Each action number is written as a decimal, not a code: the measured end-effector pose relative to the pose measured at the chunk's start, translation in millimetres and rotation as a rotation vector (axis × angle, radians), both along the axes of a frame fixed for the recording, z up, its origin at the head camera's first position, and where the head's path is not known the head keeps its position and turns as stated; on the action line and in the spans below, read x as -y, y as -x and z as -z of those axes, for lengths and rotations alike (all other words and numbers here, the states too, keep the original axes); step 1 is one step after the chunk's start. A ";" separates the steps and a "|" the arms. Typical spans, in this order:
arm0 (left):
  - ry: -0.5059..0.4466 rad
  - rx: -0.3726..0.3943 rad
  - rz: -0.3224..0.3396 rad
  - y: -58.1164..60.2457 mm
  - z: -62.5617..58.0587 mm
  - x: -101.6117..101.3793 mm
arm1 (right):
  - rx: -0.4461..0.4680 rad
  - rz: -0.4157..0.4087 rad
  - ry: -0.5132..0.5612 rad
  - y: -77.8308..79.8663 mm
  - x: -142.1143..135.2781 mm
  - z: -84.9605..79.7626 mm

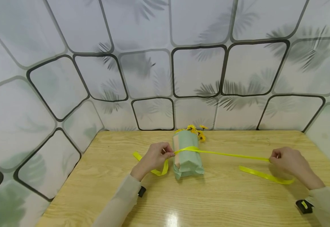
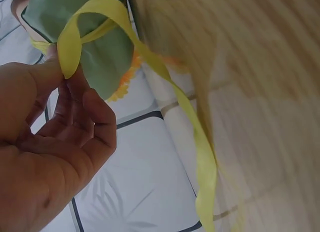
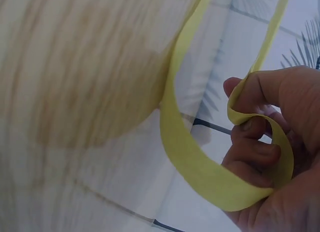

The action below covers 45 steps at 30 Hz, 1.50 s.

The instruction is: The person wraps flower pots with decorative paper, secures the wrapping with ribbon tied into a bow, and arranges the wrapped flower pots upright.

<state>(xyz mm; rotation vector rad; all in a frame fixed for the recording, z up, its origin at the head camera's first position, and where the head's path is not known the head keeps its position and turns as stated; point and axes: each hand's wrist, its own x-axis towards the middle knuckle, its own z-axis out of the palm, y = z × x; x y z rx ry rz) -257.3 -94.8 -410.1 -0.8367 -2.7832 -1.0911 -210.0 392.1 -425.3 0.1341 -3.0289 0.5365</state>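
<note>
A small bouquet wrapped in pale green paper lies on the table, its yellow flowers poking out at the far end. Yellow ribbon goes round the middle of the wrapping. Close against the bouquet's left side, my left hand pinches the ribbon between thumb and fingertips; a loose tail hangs from it onto the table. Far to the right, my right hand grips the other length, stretched taut from the bouquet. In the right wrist view the ribbon winds through the curled fingers and its free end trails down.
The light wooden table carries the bouquet near its back edge. Behind and on both sides stands a pale curtain with dark rounded squares and leaf prints. A black wrist device sits at the right cuff.
</note>
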 end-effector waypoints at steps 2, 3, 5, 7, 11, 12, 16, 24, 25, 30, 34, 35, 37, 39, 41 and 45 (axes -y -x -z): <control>0.010 -0.027 0.010 1.6 0.8 0.7 | 0.029 0.004 -0.005 -0.2 -0.6 -0.5; 0.015 -0.040 0.015 2.2 1.0 0.9 | 0.038 0.003 -0.008 0.0 -0.9 -0.6; 0.028 -0.054 0.018 2.8 1.1 0.9 | 0.058 0.000 -0.013 0.3 -1.6 -0.4; 0.041 -0.057 0.015 2.4 0.8 0.6 | 0.089 0.003 -0.023 0.1 -2.0 0.6; 0.086 -0.049 0.003 -1.7 -1.7 -0.8 | 0.157 -0.002 -0.019 -2.1 -1.7 6.4; 0.097 -0.047 0.003 -2.6 -2.3 -0.7 | 0.162 -0.002 -0.010 -3.3 -0.2 7.8; 0.115 -0.002 0.002 -4.0 -2.7 2.8 | 0.120 -0.020 0.022 -1.5 4.3 8.3; 0.167 0.155 -0.005 -9.4 2.1 18.2 | 0.075 -0.067 -0.007 4.3 0.7 -1.0; 0.172 0.164 -0.004 -9.3 2.7 20.3 | 0.071 -0.071 -0.010 4.4 -1.1 -1.7; 0.170 0.186 0.002 -5.1 4.1 30.7 | 0.048 -0.103 -0.050 5.1 -10.6 -5.3; 0.037 0.250 -0.013 -1.8 2.1 35.2 | 0.016 -0.090 -0.073 6.2 -15.0 -12.2; -0.015 0.283 -0.024 -1.4 0.9 35.4 | -0.010 -0.081 -0.081 6.5 -15.3 -14.6; -0.135 0.360 -0.051 -0.9 -1.7 35.1 | -0.088 -0.058 -0.084 7.6 -15.0 -19.3; -0.252 0.428 -0.076 -0.7 -5.1 34.5 | -0.201 -0.038 -0.076 10.5 -12.9 -23.7; -0.364 0.490 -0.098 -0.2 -8.7 33.4 | -0.305 -0.026 -0.049 14.5 -9.4 -26.7; -0.539 0.548 -0.097 0.8 -15.2 30.9 | -0.353 -0.019 0.034 20.4 1.1 -27.3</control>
